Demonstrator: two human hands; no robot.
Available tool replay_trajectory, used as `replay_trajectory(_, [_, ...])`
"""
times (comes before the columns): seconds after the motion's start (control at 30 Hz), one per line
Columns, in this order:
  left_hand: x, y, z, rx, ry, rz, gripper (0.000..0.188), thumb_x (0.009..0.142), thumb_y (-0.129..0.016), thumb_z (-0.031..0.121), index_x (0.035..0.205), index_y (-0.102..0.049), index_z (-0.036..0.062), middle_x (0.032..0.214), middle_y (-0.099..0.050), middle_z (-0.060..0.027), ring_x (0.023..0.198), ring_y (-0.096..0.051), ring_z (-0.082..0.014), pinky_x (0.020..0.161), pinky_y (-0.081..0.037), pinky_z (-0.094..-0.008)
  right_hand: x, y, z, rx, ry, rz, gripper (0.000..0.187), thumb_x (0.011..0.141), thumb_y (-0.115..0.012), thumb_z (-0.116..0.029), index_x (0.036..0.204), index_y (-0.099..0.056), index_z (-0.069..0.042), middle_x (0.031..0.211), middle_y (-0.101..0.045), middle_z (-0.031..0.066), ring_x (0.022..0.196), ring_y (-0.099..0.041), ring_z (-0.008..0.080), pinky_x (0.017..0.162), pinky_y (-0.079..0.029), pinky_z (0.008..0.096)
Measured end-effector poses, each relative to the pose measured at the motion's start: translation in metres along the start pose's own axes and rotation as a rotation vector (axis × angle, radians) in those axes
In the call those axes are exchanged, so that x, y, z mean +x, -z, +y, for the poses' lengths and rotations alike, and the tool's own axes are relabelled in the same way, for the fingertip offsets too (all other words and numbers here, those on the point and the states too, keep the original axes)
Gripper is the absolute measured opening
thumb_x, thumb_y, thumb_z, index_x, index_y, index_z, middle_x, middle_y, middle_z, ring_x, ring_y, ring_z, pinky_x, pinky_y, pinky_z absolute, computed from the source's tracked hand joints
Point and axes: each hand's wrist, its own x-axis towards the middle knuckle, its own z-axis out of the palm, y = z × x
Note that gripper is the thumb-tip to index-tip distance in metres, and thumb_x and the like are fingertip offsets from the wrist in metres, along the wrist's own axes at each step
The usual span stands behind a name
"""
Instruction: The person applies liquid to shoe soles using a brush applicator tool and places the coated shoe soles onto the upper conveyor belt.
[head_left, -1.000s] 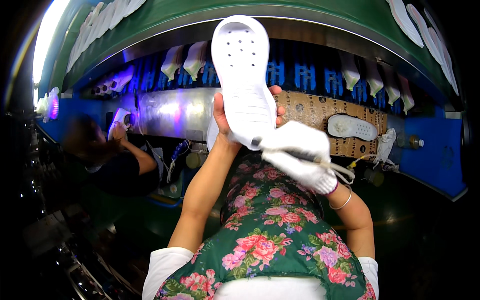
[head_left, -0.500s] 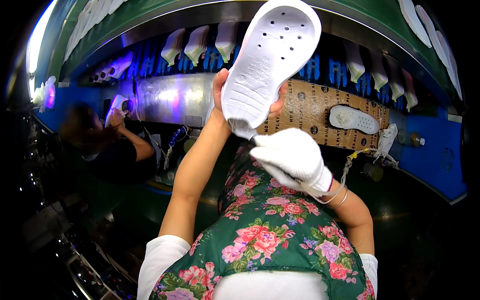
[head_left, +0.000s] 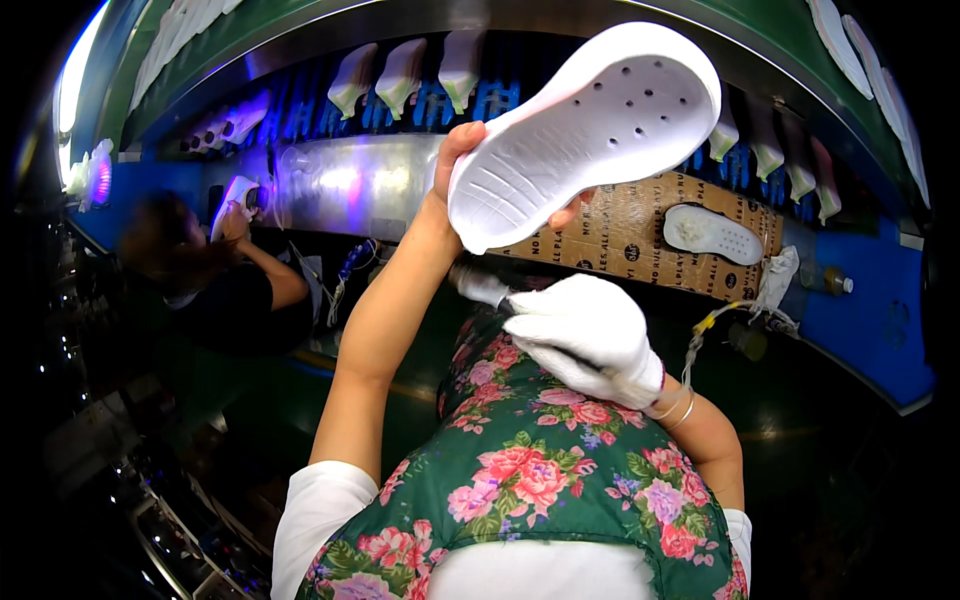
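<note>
A white shoe sole (head_left: pixel 590 140) with small holes in its wide end is held up by my bare left hand (head_left: pixel 456 165). My thumb is at its left edge and fingertips show at its right edge, below the narrow end. The sole tilts, wide end up and to the right. Below its heel, my right hand (head_left: pixel 585 335), in a white knitted glove, is closed round a small brush (head_left: pixel 484 286) with a dark handle. The brush head points left, apart from the sole, and its bristles are blurred.
Brown cardboard (head_left: pixel 620 225) covers the bench, with another white sole (head_left: pixel 712 235) lying on it. White shoes (head_left: pixel 400 75) hang in a row behind, over blue holders. A white cloth (head_left: pixel 778 275) hangs by a bottle (head_left: pixel 832 280). A co-worker (head_left: pixel 215 250) handles a shoe at left.
The sole has turned clockwise, its wide end swinging right and showing its side wall. The brush has come off the heel and now sits just below it.
</note>
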Motion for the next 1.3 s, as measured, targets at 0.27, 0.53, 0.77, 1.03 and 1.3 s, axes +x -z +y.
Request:
replay_trajectory(0.27, [0.003, 0.009, 0.006, 0.107, 0.011, 0.006, 0.092, 0.079, -0.063, 0.061, 0.148, -0.040, 0.0059, 0.124, -0.052, -0.0318, 0.093, -0.060, -0.0394, 0.072, -0.051, -0.0414, 0.008, 0.004, -0.003, -0.050, -0.150, 0.110, 0.026, 0.076, -0.079, -0.001, 0.101, -0.075, -0.007, 0.098, -0.074, 0.0115, 0.083, -0.071, 0.0249, 0.073, -0.054, 0.0334])
replay_trajectory(0.53, [-0.004, 0.017, 0.003, -0.227, -0.044, 0.009, 0.088, 0.085, -0.059, 0.060, 0.150, -0.039, 0.0045, 0.132, -0.053, -0.0327, 0.108, -0.063, -0.0459, 0.086, -0.059, -0.0503, 0.015, 0.000, 0.005, 0.232, -0.330, 0.077, 0.019, 0.079, -0.078, -0.002, 0.098, -0.075, -0.002, 0.098, -0.075, 0.0129, 0.086, -0.071, 0.0222, 0.078, -0.056, 0.0313])
replay_trajectory(0.77, [-0.030, -0.011, -0.036, -0.072, -0.284, 0.484, 0.073, 0.100, -0.036, 0.055, 0.151, -0.035, 0.0030, 0.130, -0.058, -0.0260, 0.107, -0.067, -0.0381, 0.089, -0.058, -0.0460, 0.051, 0.050, 0.022, -0.322, -0.181, 0.232, 0.018, 0.077, -0.077, -0.001, 0.095, -0.075, -0.006, 0.095, -0.075, 0.0103, 0.083, -0.070, 0.0240, 0.075, -0.055, 0.0331])
replay_trajectory(1.03, [-0.060, -0.030, -0.023, 0.035, -0.384, 0.514, 0.092, 0.090, -0.050, 0.066, 0.152, -0.030, 0.0008, 0.130, -0.056, -0.0290, 0.108, -0.065, -0.0392, 0.091, -0.056, -0.0478, 0.057, 0.034, 0.008, -0.071, -0.117, 0.121, 0.020, 0.074, -0.080, -0.002, 0.093, -0.075, -0.004, 0.096, -0.075, 0.0108, 0.081, -0.070, 0.0225, 0.075, -0.054, 0.0328])
replay_trajectory(1.3, [-0.031, -0.048, 0.153, 0.434, -0.498, -0.157, 0.106, 0.086, -0.048, 0.079, 0.153, -0.025, 0.0001, 0.133, -0.050, -0.0340, 0.102, -0.065, -0.0420, 0.077, -0.060, -0.0505, 0.008, 0.015, 0.031, 0.609, -0.547, 0.620, 0.021, 0.079, -0.071, 0.008, 0.099, -0.072, 0.006, 0.103, -0.073, 0.0176, 0.090, -0.069, 0.0212, 0.080, -0.055, 0.0283])
